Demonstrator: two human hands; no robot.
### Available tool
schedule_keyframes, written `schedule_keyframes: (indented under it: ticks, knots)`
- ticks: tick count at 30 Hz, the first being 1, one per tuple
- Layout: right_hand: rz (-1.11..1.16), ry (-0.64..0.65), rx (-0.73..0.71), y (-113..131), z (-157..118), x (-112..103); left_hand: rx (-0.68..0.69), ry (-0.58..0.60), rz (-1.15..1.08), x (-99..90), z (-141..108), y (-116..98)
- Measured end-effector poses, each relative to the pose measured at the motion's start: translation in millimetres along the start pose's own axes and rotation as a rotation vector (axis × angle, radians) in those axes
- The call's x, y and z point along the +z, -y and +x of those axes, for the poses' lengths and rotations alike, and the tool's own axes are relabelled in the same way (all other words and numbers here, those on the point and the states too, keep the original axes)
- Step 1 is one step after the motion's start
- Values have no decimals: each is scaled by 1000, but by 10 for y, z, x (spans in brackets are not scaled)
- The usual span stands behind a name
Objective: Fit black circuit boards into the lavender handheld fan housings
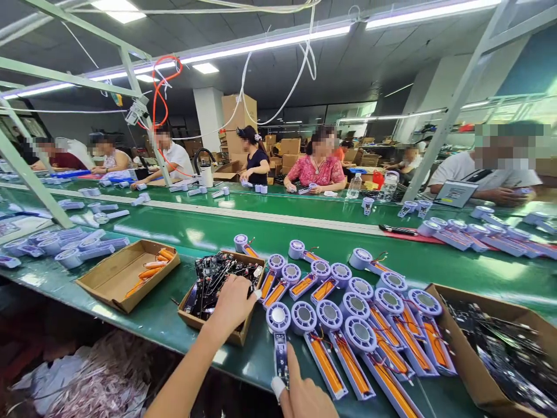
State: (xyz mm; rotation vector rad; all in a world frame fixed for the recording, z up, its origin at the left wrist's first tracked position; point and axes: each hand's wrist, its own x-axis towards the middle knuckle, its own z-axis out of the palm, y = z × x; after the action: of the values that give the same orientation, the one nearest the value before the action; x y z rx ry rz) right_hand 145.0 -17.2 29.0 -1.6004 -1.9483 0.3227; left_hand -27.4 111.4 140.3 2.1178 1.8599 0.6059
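Observation:
My left hand [230,305] rests on a heap of black circuit boards [213,284] in a shallow cardboard tray [209,328], its fingers over the pile. Whether it grips a board is hidden. Just below, my right hand [304,397] has its thumb and index finger on a black circuit board [281,357] seated in the handle of a lilac handheld fan housing [278,317]. Several similar housings [359,334] lie in rows to the right, with orange battery cells [326,363] and thin wires in their handles.
A green assembly bench [278,325] carries everything. At right stands a cardboard box [465,342] of black boards; at left, a tray [117,284] of orange cells. A bag [100,377] lies below the edge. Co-workers [317,165] sit along a parallel bench beyond.

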Motion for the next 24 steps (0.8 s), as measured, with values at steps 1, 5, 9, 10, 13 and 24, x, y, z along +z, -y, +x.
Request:
schedule_keyframes:
  ticks: [1,5,9,10,13,24]
  knots:
    - [-25,7,-10,-14,0,0,2,23,15,-5,41,-18]
    - [-45,52,-3,-230,-78,-49,-9,110,40,-24,94,-26]
    - [-72,-14,16,-452,-36,-304,13,212,55,-16,70,38]
    - [-103,-58,6,-471,20,-389,31,245,54,-27,61,49]
    - [-228,-86,-74,-454,242,-588,109,384,20,-124,38,76]
    - [-80,-11,-125,-613,279,-455,279,690,-221,-503,135,458]
